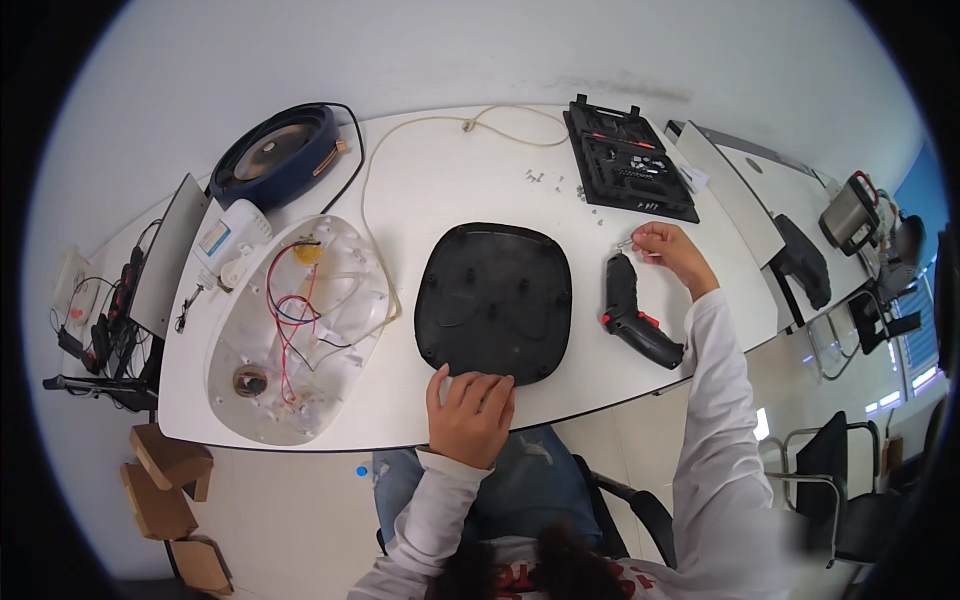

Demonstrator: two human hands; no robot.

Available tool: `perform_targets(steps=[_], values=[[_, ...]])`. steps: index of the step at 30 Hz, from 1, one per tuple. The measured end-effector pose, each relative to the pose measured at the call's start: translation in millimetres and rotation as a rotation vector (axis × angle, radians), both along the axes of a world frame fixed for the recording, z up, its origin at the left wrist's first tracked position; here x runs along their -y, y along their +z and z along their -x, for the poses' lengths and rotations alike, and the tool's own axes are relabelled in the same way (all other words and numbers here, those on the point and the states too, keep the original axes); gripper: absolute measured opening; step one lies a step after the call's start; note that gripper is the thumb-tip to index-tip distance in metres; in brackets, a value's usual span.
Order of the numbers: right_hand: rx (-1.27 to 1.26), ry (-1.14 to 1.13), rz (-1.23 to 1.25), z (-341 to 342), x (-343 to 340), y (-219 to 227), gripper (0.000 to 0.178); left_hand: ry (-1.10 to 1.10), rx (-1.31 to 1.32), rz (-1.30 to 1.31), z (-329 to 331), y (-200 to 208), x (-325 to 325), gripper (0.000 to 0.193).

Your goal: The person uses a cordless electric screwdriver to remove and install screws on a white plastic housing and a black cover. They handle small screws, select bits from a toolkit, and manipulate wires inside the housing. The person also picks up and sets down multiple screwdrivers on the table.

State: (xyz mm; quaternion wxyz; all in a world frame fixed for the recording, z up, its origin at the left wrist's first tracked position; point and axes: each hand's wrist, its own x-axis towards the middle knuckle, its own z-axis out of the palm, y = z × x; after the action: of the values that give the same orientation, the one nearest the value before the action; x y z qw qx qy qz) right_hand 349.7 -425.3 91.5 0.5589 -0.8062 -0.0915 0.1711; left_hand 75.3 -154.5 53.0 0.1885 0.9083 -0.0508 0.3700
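Note:
A black rounded-square plastic panel [492, 300] lies flat on the white table in front of me. My left hand [468, 418] rests at its near edge, fingers stretched out and touching the rim. To the right lies a black cordless screwdriver [632, 310] with red buttons, its tip pointing away from me. My right hand [668, 250] is closed in a pinch at that tip, on a small metal screwdriver bit [625, 243]. Whether the bit sits in the chuck is too small to tell.
An open black tool case [630, 160] stands at the back right, with loose screws [540, 178] beside it. On the left are a white plastic housing with coloured wires [335, 385] and a dark blue round appliance part [275, 160]. A beige cable [370, 200] crosses the table.

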Motion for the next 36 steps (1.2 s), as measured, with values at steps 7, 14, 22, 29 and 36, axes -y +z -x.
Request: perform_targets(steps=[7,14,22,29,36], values=[[-0.093,-0.041,-0.348,-6.4,-18.8,-16.7,0.021,0.017,-0.012,-0.01,2.5,-0.3,-0.1,0.018],[0.061,0.001,-0.295,-10.8,-20.1,-34.5,0.022,0.015,-0.003,-0.017,0.4,-0.3,0.2,0.019],[0.063,-0.09,-0.297,-2.0,-18.7,-33.5,0.023,0.017,0.0,-0.017,0.5,0.7,1.5,0.018],[0.075,-0.091,-0.24,-3.7,-25.8,-36.4,0.023,0.015,-0.009,-0.005,1.1,0.5,0.2,0.021],[0.149,-0.02,-0.175,-15.1,-7.9,-47.3,0.025,-0.322,0.03,0.095,-20.1,11.7,49.6,0.053]])
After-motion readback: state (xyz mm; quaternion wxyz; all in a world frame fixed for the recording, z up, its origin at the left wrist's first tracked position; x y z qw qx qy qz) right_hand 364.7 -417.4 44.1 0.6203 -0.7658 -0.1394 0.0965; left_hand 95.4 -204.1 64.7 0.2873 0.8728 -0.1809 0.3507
